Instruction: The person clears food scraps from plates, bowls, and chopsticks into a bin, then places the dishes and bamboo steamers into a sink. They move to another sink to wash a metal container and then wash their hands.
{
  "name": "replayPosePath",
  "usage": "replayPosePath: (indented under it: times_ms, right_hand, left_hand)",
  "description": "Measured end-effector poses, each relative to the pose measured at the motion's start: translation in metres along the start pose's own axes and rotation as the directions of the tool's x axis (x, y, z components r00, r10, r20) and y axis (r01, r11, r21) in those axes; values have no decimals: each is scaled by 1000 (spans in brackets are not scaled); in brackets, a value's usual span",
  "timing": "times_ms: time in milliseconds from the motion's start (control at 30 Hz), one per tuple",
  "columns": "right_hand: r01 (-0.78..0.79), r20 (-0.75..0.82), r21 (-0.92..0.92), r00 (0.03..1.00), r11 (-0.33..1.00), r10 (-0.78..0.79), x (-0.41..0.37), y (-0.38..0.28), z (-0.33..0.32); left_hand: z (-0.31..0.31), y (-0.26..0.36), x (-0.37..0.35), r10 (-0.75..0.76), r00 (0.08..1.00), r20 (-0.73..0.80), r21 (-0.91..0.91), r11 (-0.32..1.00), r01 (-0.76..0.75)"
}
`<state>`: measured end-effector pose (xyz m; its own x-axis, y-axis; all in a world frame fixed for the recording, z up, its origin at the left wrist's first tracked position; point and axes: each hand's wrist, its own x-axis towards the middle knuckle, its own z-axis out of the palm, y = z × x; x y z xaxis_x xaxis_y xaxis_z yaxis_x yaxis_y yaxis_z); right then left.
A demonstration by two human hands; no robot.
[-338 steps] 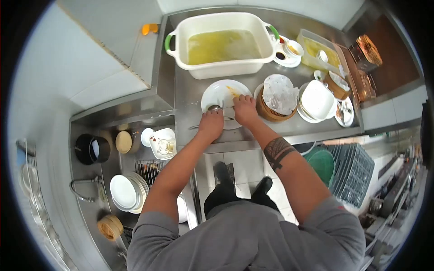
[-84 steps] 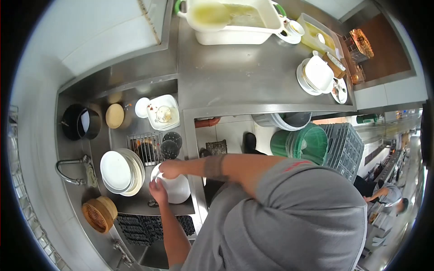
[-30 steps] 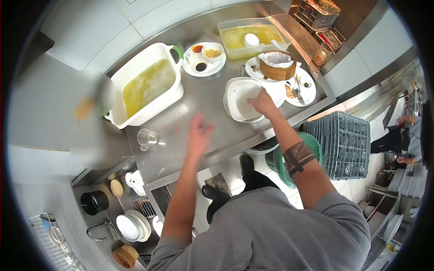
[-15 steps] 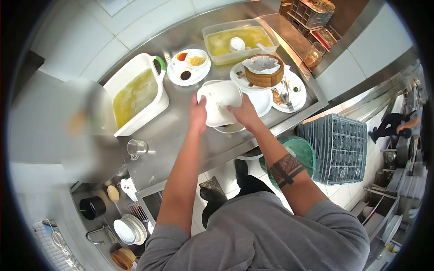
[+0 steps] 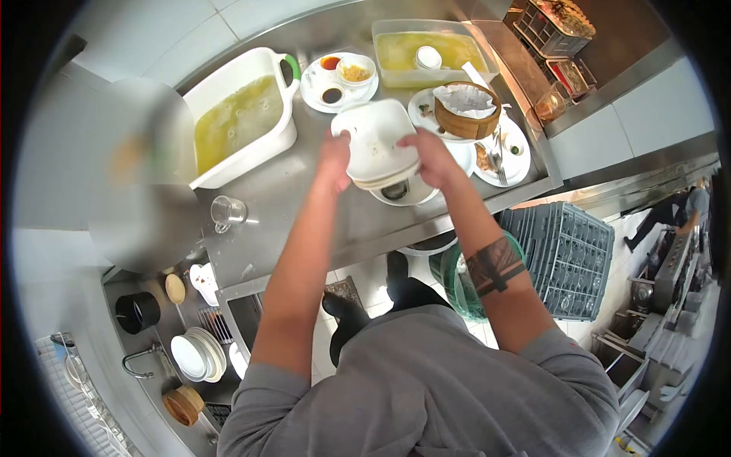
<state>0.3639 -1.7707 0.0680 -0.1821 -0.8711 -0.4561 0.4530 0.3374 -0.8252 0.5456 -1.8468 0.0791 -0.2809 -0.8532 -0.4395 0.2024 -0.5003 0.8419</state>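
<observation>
Clasping one white dish stack [image 5: 377, 141], left hand [image 5: 335, 158], right hand [image 5: 432, 156], one bamboo steamer [image 5: 466, 113] near.

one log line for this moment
left hand: grips dish stack | right hand: grips dish stack | stack above bowl on counter

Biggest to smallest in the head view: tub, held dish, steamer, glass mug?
1. white tub
2. white square dish, though it is lifted nearer the camera
3. bamboo steamer
4. glass mug

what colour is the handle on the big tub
Green handle on a white tub; the head view shows it best.
</observation>
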Motion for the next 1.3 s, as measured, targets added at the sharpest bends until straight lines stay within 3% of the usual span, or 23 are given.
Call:
replayPosePath:
  times_ms: [67, 133, 233, 300, 367, 400, 433, 467, 500, 533, 600, 667, 700, 767, 833, 867, 900, 933, 967, 1033, 1167, 1200, 1300]
  right_hand:
    - [3, 55, -108, 998, 994, 3, -2, -37, 17]
    - [22, 116, -214, 993, 977, 3, -19, -70, 43]
    - [43, 115, -461, 993, 886, 11, -17, -86, 74]
    - [214, 274, -383, 955, 899, -110, -49, -89, 85]
    - [6, 101, -285, 995, 958, 24, -11, -51, 47]
    - [112, -2, -596, 990, 796, -141, -9, -33, 41]
    - [348, 177, -815, 911, 463, -373, 36, 10, -2]
    - [217, 89, -942, 898, 257, -432, 60, 47, -27]
    - [288, 180, -947, 842, 141, -508, 67, 71, -26]
    - [32, 57, -997, 904, -65, -423, 56, 71, -3]
    - [27, 100, -973, 945, -228, -312, 67, 91, 4]
    - [74, 74, -997, 939, -13, -336, 67, 102, 9]
    - [102, 106, -994, 941, -28, -323, 81, 114, -4]
    - [86, 196, -960, 887, -268, -419, 135, 137, -44]
    - [305, 557, -739, 778, -601, -290, 151, 133, -76]
    - [244, 312, -948, 846, -206, -433, 125, 122, -48]
    - [135, 16, -963, 892, 233, -452, 97, 110, -26]
    - [207, 169, -978, 789, -4, -591, 100, 106, -40]
    - [33, -112, -973, 799, 229, -591, 64, 87, 0]
    - [126, -116, -939, 758, 319, -642, 52, 70, 4]
    - [301, -158, -852, 631, 428, -759, 4, 51, 65]
    - [411, -237, -717, 617, 564, -750, 3, 54, 81]
    - [483, -125, -598, 732, 639, -670, -7, 60, 133]
  left_hand:
    - [-6, 17, -4, -23, 1000, 14, -56, 998, 24]
    - [-26, 32, 0, -214, 958, 191, -69, 970, 231]
    - [-47, 33, -10, -151, 937, 315, -208, 952, 223]
    - [-70, 33, -30, -112, 940, 322, -315, 924, 218]
    - [-104, 4, -46, -87, 939, 333, -428, 873, 232]
    - [-119, -9, -60, -100, 948, 303, -514, 820, 251]
    - [-132, -16, -81, -101, 957, 271, -599, 761, 250]
    - [-150, -30, -94, -65, 958, 280, -673, 698, 244]
    - [-169, -36, -114, -77, 953, 293, -695, 667, 267]
    - [-184, -35, -139, 7, 958, 285, -725, 655, 211]
    - [-220, -39, -187, 17, 988, 156, -760, 640, 109]
    - [-261, -48, -232, 40, 999, 7, -817, 576, -18]
    - [-282, -53, -255, 39, 995, -88, -842, 530, -95]
    - [-325, -58, -304, 79, 962, -260, -798, 544, -261]
    - [-376, -75, -351, 37, 898, -438, -720, 584, -375]
    - [-403, -83, -375, 30, 868, -495, -699, 579, -418]
    - [-430, -89, -397, 13, 810, -586, -618, 639, -457]
    - [-458, -95, -418, 47, 761, -647, -527, 694, -491]
    - [-486, -98, -437, 31, 690, -724, -451, 735, -506]
    - [-534, -102, -467, 24, 630, -776, -387, 772, -505]
    - [-625, -120, -464, 30, 642, -766, -353, 815, -460]
    - [-643, -126, -446, 36, 657, -753, -352, 822, -448]
    - [-677, -120, -380, 13, 738, -674, -369, 860, -352]
